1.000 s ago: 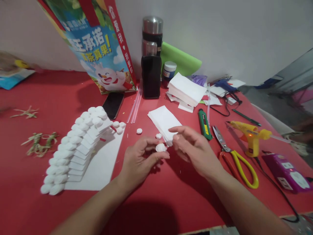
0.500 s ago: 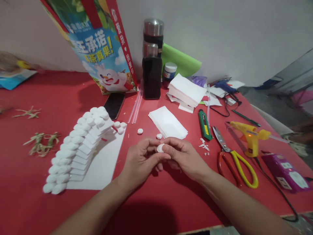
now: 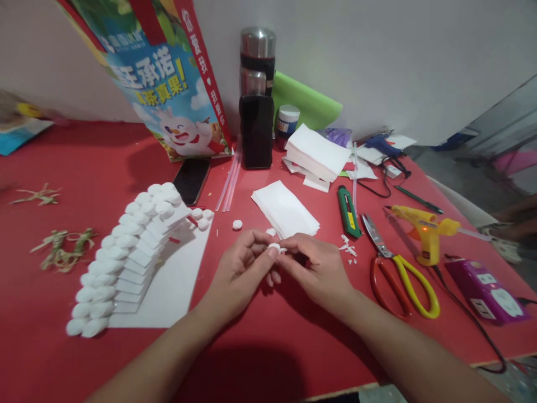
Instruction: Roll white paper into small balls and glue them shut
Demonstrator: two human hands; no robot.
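Between my left hand [image 3: 245, 268] and my right hand [image 3: 316, 268] is a small white disc [image 3: 274, 247]. The left thumb and fingers pinch it, and the right thumb and forefinger close on its right side; its underside is hidden. Just beyond the fingers lie another white disc [image 3: 271, 232] and a stack of white paper pieces [image 3: 285, 210]. A third disc [image 3: 237, 224] rests a little to the left. On the left stands a curved stepped model [image 3: 136, 257] of white card, its outer side lined with several rounded white discs, upon a white sheet [image 3: 172, 302].
To the right lie a green cutter [image 3: 348, 210], red-and-yellow-handled shears [image 3: 384, 252], a yellow glue gun [image 3: 430, 232] and a purple power box [image 3: 486, 291]. A phone [image 3: 257, 131] leans on a flask [image 3: 258, 45] at the back. Dry straw knots [image 3: 62, 249] lie far left.
The disc has turned in my fingers, from its flat face showing to more of its edge. My right thumb has drawn back slightly. The whole view has shifted a little.
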